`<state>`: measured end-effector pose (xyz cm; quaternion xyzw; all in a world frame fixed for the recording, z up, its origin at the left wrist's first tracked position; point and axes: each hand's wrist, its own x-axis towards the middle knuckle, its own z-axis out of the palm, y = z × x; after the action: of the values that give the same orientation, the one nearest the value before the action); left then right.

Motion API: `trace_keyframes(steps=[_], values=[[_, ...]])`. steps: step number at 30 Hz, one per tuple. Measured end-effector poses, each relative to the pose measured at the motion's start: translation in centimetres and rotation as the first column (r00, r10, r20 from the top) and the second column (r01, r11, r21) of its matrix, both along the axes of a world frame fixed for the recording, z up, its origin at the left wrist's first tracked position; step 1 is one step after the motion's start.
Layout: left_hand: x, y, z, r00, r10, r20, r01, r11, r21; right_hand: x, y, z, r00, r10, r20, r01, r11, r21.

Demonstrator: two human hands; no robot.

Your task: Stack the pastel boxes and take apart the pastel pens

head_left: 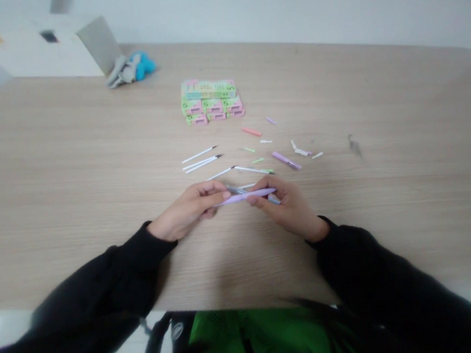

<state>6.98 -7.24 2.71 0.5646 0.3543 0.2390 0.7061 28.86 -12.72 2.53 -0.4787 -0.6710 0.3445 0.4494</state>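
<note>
Both my hands hold one lilac pen barrel (242, 197) level above the wooden table (64, 164). My left hand (190, 208) pinches its left end, and my right hand (286, 204) grips its right end with fingers curled. Just beyond my hands lie several white pen refills (201, 161) with dark tips. A lilac pen piece (286, 160), a pink piece (251, 132) and small green and white bits (301, 150) are scattered to the right of the refills.
A stack of green and pink small boxes (210, 101) sits further back in the middle. At the far left stands an open white carton (49, 47) with a grey and blue cloth bundle (130, 69) beside it. A green bag (257, 341) rests in my lap.
</note>
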Motion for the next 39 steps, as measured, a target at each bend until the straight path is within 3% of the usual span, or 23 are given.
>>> trace_keyframes(steps=[5, 10, 15, 21, 27, 30, 33, 39], values=[[-0.08, -0.28, 0.33, 0.986, -0.155, -0.062, 0.150, 0.986, -0.070, -0.02, -0.06, 0.10, 1.000, 0.004, 0.002, -0.004, 1.000, -0.002], [0.12, -0.37, 0.39, 0.997, -0.067, -0.049, 0.071, 0.993, 0.094, 0.02, -0.12, 0.16, 1.000, -0.010, -0.018, 0.010, 1.000, 0.025], [0.19, -0.55, 0.40, 0.990, -0.139, 0.009, 0.139, 0.990, -0.003, 0.07, -0.21, 0.27, 1.000, -0.001, -0.013, 0.001, 1.000, 0.017], [0.41, -0.74, 0.44, 1.000, -0.014, 0.008, 0.013, 0.990, 0.138, 0.02, -0.23, 0.33, 1.000, -0.021, -0.007, 0.022, 0.999, 0.025], [0.45, -0.85, 0.58, 0.994, -0.113, 0.006, 0.112, 0.992, 0.051, 0.00, -0.30, 0.32, 1.000, 0.006, -0.002, -0.006, 1.000, 0.023], [0.56, -0.90, 0.55, 0.998, -0.053, -0.042, 0.058, 0.991, 0.122, -0.07, -0.43, 0.48, 1.000, 0.020, 0.003, -0.020, 0.999, 0.046], [0.42, -0.84, 0.50, 1.000, -0.017, 0.011, 0.015, 0.986, 0.167, -0.07, -0.49, 0.58, 1.000, 0.013, 0.012, -0.013, 0.998, 0.061], [0.24, -0.91, 0.91, 0.984, -0.172, -0.037, 0.176, 0.971, 0.164, -0.21, -0.60, 0.33, 0.998, 0.058, 0.030, -0.060, 0.995, 0.078]])
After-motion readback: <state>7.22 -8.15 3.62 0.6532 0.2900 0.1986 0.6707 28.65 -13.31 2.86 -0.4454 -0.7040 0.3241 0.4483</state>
